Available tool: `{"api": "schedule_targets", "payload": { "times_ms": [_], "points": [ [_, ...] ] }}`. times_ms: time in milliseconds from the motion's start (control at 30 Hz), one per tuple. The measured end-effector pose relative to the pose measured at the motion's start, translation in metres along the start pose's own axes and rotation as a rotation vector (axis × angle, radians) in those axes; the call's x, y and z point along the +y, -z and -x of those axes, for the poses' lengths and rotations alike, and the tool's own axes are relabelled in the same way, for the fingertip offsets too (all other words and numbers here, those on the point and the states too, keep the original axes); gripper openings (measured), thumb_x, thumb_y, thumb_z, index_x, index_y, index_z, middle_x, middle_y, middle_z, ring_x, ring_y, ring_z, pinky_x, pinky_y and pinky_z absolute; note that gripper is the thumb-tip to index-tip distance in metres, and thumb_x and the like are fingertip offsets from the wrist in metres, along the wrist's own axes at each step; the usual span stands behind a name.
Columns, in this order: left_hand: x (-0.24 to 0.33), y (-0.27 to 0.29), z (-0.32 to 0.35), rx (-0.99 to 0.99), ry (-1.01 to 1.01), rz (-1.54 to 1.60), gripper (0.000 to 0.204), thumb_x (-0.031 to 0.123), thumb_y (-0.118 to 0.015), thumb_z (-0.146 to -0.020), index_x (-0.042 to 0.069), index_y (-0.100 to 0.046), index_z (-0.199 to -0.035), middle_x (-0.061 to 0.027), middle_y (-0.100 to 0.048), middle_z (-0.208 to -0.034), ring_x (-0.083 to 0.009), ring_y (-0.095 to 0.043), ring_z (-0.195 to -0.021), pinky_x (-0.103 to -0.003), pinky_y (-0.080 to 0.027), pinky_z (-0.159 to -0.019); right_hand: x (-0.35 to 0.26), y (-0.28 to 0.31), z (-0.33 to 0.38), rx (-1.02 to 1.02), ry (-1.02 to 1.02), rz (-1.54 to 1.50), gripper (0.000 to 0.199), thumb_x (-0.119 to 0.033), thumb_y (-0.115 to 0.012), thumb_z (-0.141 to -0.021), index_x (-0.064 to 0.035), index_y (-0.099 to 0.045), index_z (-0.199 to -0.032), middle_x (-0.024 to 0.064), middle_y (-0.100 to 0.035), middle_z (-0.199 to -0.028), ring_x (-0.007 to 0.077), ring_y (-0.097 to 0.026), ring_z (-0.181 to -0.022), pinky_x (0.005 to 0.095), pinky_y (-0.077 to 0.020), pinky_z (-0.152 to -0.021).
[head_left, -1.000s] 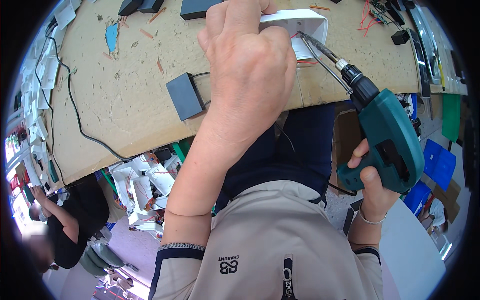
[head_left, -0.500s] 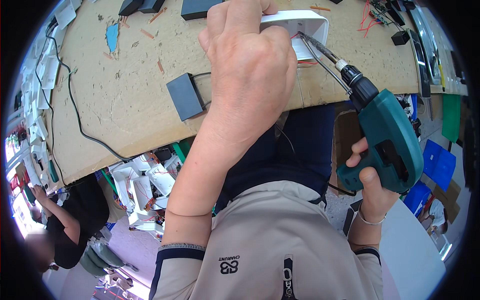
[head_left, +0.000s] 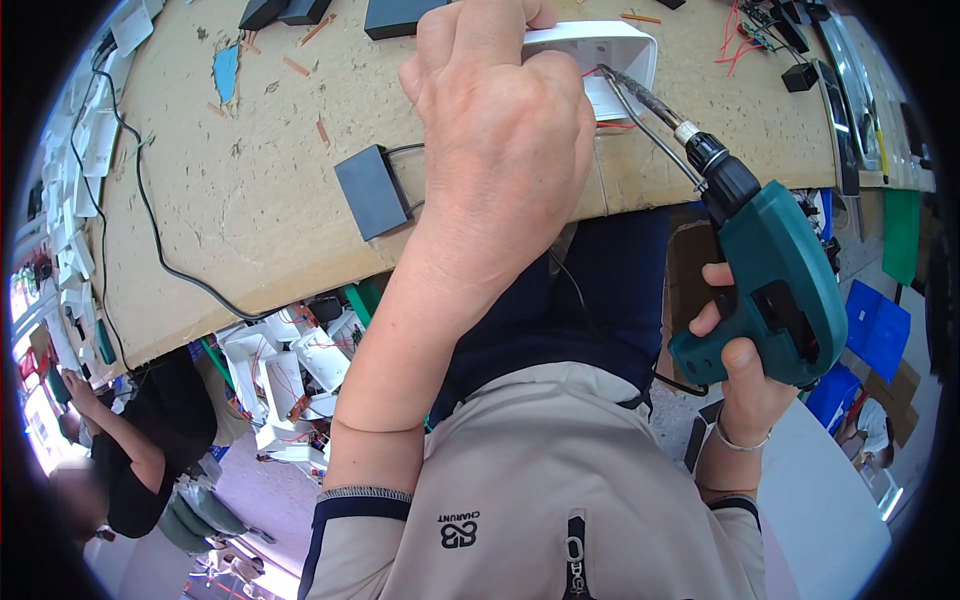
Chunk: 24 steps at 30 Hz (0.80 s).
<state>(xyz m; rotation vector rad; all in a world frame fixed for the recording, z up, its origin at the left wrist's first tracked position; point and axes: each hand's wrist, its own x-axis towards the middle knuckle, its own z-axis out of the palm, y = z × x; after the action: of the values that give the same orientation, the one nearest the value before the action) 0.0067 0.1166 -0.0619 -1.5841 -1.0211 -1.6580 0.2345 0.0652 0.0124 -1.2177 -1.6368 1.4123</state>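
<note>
My right hand is wrapped round the grip of a green pistol-shaped soldering gun with a black nose. Its dark tip and a thin metal feed tube beside it slant up to the left and meet inside a white plastic housing. Over the housing's left side lies my left hand, closed on it; the fingertips are mostly hidden behind the hand and by the upper edge. A red wire shows at the housing's near edge. Near my left wrist lies a dark grey box with a black cable.
More dark boxes lie at the table's far side. Circuit boards with red wires sit far right. A black cable runs down the left. Below the table edge are white housings. Another person works at the left.
The soldering gun's body has shifted very slightly, and my right fingers on its grip are a little farther apart. The tip and my left hand stay in nearly the same place.
</note>
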Motion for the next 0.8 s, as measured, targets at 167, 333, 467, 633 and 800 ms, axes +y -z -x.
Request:
{"api": "schedule_targets", "payload": {
  "times_ms": [167, 333, 467, 633, 800],
  "points": [
    [0.0, -0.001, 0.0, 0.008, 0.007, 0.004, 0.008, -0.002, -0.057, -0.059, -0.002, -0.055, -0.067, -0.0151, -0.048, -0.088, -0.0309, -0.044, -0.08, -0.037, -0.035, -0.071, 0.003, 0.001, 0.001, -0.008, 0.007, -0.009, 0.07, -0.035, -0.068, -0.068, 0.004, -0.038, -0.119, 0.0223, -0.054, -0.101, 0.0153, -0.058, -0.066, 0.0234, -0.0487, -0.057],
    [0.002, 0.001, -0.003, -0.008, 0.033, 0.004, 0.009, -0.002, -0.057, -0.058, -0.003, -0.055, -0.067, -0.0151, -0.048, -0.088, -0.0309, -0.044, -0.08, -0.037, -0.035, -0.071, 0.002, 0.0, 0.001, -0.011, 0.013, -0.009, 0.071, -0.035, -0.068, -0.068, 0.0033, -0.037, -0.12, 0.0229, -0.054, -0.101, 0.0151, -0.058, -0.066, 0.0236, -0.0489, -0.057],
    [0.038, 0.023, -0.036, -0.586, 0.492, -0.246, 0.009, -0.003, -0.057, -0.058, -0.003, -0.054, -0.066, -0.0153, -0.048, -0.088, -0.0308, -0.044, -0.08, -0.037, -0.035, -0.071, 0.003, 0.0, 0.003, 0.01, 0.025, -0.029, 0.072, -0.036, -0.068, -0.069, 0.0041, -0.036, -0.12, 0.0241, -0.054, -0.101, 0.0153, -0.058, -0.065, 0.0227, -0.0486, -0.055],
    [0.003, 0.001, -0.002, -0.004, 0.016, -0.035, 0.009, -0.003, -0.058, -0.058, -0.002, -0.054, -0.066, -0.0152, -0.049, -0.089, -0.0307, -0.044, -0.08, -0.037, -0.035, -0.07, 0.0, -0.001, 0.007, 0.007, 0.026, -0.06, 0.073, -0.038, -0.067, -0.069, 0.0054, -0.036, -0.119, 0.0245, -0.054, -0.1, 0.0153, -0.058, -0.064, 0.0216, -0.0481, -0.053],
    [0.0, 0.001, -0.002, 0.012, -0.03, -0.072, 0.009, -0.001, -0.058, -0.058, -0.002, -0.054, -0.065, -0.0144, -0.049, -0.089, -0.0304, -0.045, -0.08, -0.037, -0.035, -0.07, -0.001, 0.004, 0.013, 0.008, 0.031, -0.109, 0.071, -0.04, -0.066, -0.07, 0.0068, -0.038, -0.115, 0.0224, -0.055, -0.096, 0.0143, -0.057, -0.06, 0.021, -0.0472, -0.051]
  ]
}}
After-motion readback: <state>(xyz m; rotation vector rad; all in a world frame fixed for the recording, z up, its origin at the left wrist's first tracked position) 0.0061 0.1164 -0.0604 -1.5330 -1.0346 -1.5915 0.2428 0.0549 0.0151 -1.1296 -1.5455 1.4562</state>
